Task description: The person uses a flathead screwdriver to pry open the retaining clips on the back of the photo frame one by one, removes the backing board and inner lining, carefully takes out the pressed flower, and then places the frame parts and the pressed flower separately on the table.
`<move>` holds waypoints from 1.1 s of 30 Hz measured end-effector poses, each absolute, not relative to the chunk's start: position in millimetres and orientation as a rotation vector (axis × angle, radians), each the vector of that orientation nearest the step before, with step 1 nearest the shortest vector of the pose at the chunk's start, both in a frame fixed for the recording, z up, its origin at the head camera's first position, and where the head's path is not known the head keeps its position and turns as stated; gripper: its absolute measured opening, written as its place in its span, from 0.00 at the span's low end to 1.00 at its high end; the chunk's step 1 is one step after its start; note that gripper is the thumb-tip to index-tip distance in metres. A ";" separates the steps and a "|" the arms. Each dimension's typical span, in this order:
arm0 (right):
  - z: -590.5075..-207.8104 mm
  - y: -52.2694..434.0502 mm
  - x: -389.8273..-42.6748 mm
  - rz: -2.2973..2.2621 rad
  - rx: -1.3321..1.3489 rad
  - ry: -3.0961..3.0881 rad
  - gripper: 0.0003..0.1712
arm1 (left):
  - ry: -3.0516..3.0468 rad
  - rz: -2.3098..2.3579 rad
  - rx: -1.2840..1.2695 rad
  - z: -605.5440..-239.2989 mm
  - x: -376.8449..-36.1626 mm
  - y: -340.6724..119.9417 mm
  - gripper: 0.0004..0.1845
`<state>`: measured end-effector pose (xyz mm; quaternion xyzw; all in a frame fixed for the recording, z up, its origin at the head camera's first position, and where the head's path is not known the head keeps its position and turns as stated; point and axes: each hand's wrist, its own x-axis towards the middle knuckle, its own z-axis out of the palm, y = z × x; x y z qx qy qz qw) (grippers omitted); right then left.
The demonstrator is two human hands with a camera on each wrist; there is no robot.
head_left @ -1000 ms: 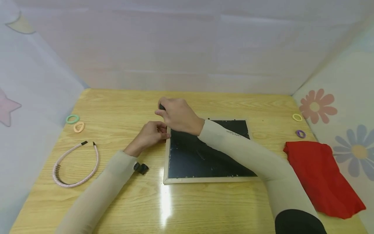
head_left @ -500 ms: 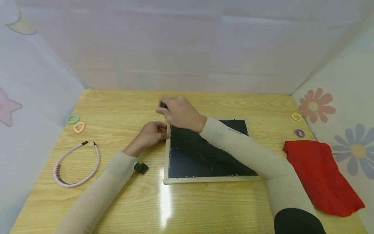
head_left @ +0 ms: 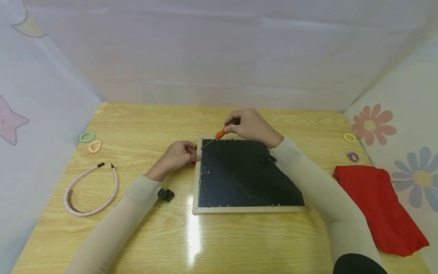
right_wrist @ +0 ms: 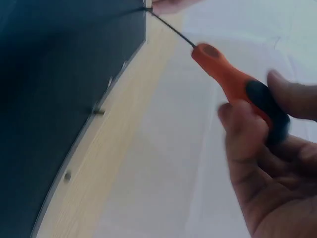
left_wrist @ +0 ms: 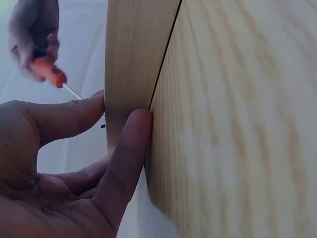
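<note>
A picture frame [head_left: 246, 209] lies face down, its black backing up and its pale wooden border around it. My left hand [head_left: 178, 156] pinches the left border, thumb on the back side and fingertips [left_wrist: 136, 130] against the outer side. In my right hand [head_left: 254, 127] is a screwdriver [right_wrist: 233, 79] with an orange and black handle, gripped by the fingers and thumb. It leans to the right, and its thin shaft reaches down to the frame's upper left edge, close to my left thumb. Small metal tabs [right_wrist: 99, 112] stick up along the inner edge.
A pink hairband [head_left: 114, 186] and green [head_left: 87, 137] and peach [head_left: 94, 146] hair ties lie at left. On the right are a red cloth [head_left: 380, 209] and yellow [head_left: 349, 137] and purple [head_left: 353, 156] hair ties. A white sheet [head_left: 219, 57] hangs behind the table.
My right hand has swung to the right, tipping the screwdriver from near upright to a low slant and uncovering the frame's upper left corner. The left hand keeps its hold on the border.
</note>
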<state>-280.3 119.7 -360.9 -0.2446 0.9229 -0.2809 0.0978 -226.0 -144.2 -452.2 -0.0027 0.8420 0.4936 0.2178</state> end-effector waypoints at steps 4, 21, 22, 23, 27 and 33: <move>-367.1 136.1 -276.1 -0.678 -0.725 2.647 0.11 | 2.314 1.376 -0.024 -451.6 -225.9 -144.2 0.29; -398.6 182.9 -250.3 -0.864 -0.542 2.672 0.16 | 2.497 1.250 0.063 -447.8 -256.5 -141.6 0.29; -398.3 186.1 -250.2 -0.898 -0.523 2.690 0.16 | 2.514 1.220 0.070 -447.6 -258.5 -141.7 0.29; -397.9 189.5 -250.2 -0.933 -0.497 2.708 0.16 | 2.523 1.198 0.082 -447.3 -260.2 -141.8 0.30; -394.8 203.4 -250.3 -1.108 -0.371 2.742 0.16 | 2.584 1.122 0.148 -446.8 -264.4 -141.3 0.30; -387.6 221.9 -247.5 -1.389 -0.275 2.716 0.20 | 2.674 1.023 0.275 -448.3 -273.0 -136.8 0.25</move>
